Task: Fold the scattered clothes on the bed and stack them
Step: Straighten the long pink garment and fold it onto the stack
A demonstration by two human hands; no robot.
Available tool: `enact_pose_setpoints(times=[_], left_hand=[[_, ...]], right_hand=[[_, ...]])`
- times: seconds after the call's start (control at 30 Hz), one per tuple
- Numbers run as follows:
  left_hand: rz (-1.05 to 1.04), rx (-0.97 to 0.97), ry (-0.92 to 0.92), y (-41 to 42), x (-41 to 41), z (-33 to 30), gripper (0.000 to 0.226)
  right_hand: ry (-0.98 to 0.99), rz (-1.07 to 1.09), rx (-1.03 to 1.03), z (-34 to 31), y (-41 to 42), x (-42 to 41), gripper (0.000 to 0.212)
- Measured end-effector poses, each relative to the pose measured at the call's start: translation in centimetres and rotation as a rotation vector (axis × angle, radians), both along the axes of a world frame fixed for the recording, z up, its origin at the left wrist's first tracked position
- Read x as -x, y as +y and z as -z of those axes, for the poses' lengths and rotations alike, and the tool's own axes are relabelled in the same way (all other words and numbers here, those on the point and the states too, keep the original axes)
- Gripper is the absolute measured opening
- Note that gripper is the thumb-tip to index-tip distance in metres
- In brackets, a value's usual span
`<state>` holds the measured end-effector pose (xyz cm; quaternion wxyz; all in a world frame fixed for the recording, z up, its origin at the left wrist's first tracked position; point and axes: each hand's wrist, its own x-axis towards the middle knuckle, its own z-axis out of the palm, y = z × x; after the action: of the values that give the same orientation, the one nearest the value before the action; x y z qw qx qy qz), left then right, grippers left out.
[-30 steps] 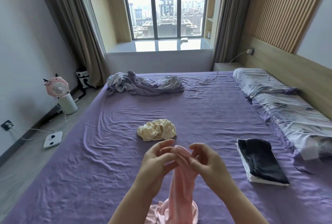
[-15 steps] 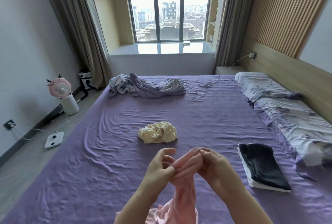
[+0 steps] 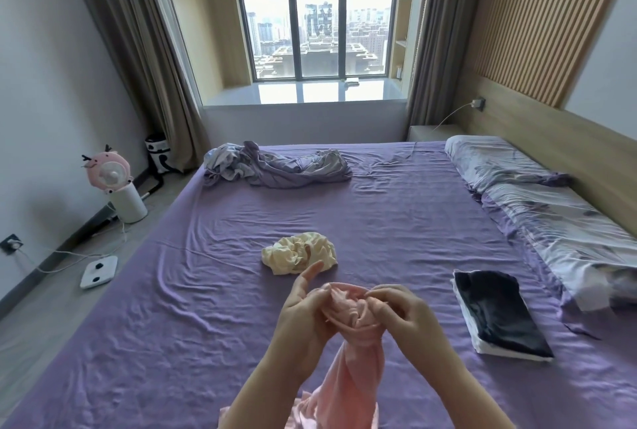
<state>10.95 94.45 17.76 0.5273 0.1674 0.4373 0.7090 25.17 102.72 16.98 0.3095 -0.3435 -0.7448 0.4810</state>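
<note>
A pink garment (image 3: 348, 353) hangs bunched between my two hands above the near part of the purple bed (image 3: 396, 222). My left hand (image 3: 303, 311) holds its top from the left, index finger pointing up. My right hand (image 3: 403, 315) pinches the bunched top edge from the right. A crumpled cream garment (image 3: 298, 253) lies on the bed just beyond my hands. To the right sits a folded stack (image 3: 496, 315) with a dark garment on top of a white one. A rumpled grey-lilac cloth pile (image 3: 275, 166) lies at the far end.
A floral pillow and a rolled quilt (image 3: 558, 218) run along the headboard on the right. On the floor to the left stand a pink fan (image 3: 110, 173), a white scale (image 3: 99, 271) and cables. A window ledge lies beyond the bed.
My hands have kept gathering the pink garment; its top is now more bunched between them. The camera has tilted down a little, so the bed sits higher in view.
</note>
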Motion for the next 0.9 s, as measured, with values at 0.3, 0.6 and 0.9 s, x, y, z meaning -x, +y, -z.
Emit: enact_pose_setpoints(times=[0.3,0.6,0.9], left_hand=[[-0.149,-0.004,0.121,-0.2,1.0,0.4,0.028],[-0.331,0.015,1.378,-0.6,0.3,-0.5,0.024],[-0.05,0.162,1.039,-0.2,0.2,-0.1,0.025]], right_hand=[[0.093,-0.006,-0.159,-1.3,0.1,-0.1,0.025],[0.281,0.035,0.138,-1.6,0.5,1.4,0.03],[0.177,-0.104,0.138,-1.2,0.4,1.0,0.007]])
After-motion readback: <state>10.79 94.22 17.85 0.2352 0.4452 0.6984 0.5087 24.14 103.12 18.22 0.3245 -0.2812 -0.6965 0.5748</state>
